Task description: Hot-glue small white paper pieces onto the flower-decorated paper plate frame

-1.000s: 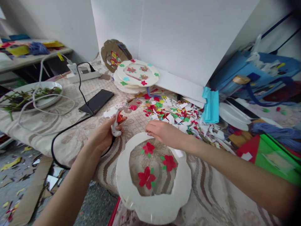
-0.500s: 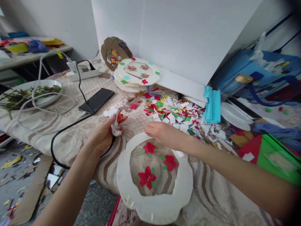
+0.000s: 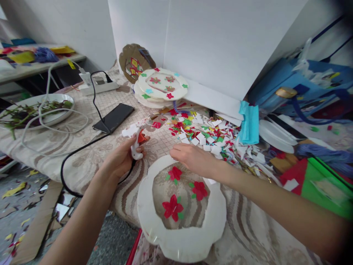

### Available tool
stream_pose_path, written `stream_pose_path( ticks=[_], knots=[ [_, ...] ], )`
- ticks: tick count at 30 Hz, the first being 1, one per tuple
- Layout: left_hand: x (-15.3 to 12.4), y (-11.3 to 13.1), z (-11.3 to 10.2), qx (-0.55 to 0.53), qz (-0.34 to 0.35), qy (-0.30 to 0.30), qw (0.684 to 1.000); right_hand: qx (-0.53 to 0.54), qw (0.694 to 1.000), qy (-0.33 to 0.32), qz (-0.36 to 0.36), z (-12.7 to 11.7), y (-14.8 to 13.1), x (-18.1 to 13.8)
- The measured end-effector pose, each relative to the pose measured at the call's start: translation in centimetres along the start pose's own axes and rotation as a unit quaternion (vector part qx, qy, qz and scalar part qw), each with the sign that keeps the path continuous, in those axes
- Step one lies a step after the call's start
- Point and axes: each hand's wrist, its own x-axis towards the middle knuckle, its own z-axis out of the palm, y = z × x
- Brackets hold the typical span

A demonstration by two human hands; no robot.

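Note:
My left hand is wrapped round the handle of a white glue gun with an orange trigger, its nozzle pointing away over the cloth. A black cord runs from the handle's base. My right hand is at the far rim of a scalloped white plate, fingers bent together; whatever they pinch is hidden. In the plate's see-through middle are red paper flowers with small green leaves. Beyond my right hand lies a heap of paper scraps in red, white, green and yellow.
Behind stand a stack of decorated plates and a brown cardboard ring. To the left are a black phone, a power strip and a dish of stems. A blue bag and folded blue cloth are right.
Hardly anything differs. Both hands keep almost the same places, the left still round the glue gun and the right still at the plate's far rim.

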Motion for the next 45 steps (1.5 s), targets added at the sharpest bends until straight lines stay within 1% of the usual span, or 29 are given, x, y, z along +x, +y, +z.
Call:
stream_pose_path(
  ticks=[5, 11, 18, 21, 27, 33, 41, 45],
  knots=[
    [-0.14, 0.11, 0.23, 0.0, -0.001, 0.006, 1.0, -0.006, 1.0, 0.014, -0.005, 0.39, 0.09, -0.1],
    [-0.24, 0.22, 0.43, 0.003, -0.007, 0.008, 1.0, -0.004, 1.0, 0.01, -0.006, 0.15, -0.07, -0.15],
    [-0.25, 0.25, 0.33, 0.002, 0.004, -0.008, 1.0, -0.006, 1.0, 0.004, -0.004, -0.02, -0.24, -0.15],
    [-0.26, 0.26, 0.31, -0.002, 0.001, -0.005, 1.0, -0.007, 1.0, 0.004, -0.005, -0.1, -0.3, -0.12],
    [-0.14, 0.23, 0.18, 0.0, 0.0, -0.023, 1.0, -0.003, 1.0, 0.009, -0.009, -0.02, -0.3, -0.13],
    [-0.15, 0.11, 0.13, 0.004, 0.004, -0.019, 1.0, -0.001, 1.0, 0.005, -0.009, -0.08, -0.37, -0.15],
    [-0.11, 0.19, 0.12, 0.005, 0.002, -0.03, 1.0, -0.007, 1.0, 0.0, -0.003, -0.15, -0.39, -0.08],
    [-0.09, 0.2, 0.16, 0.007, 0.004, -0.014, 1.0, -0.006, 1.0, 0.001, -0.003, -0.12, -0.39, -0.09]
  ],
)
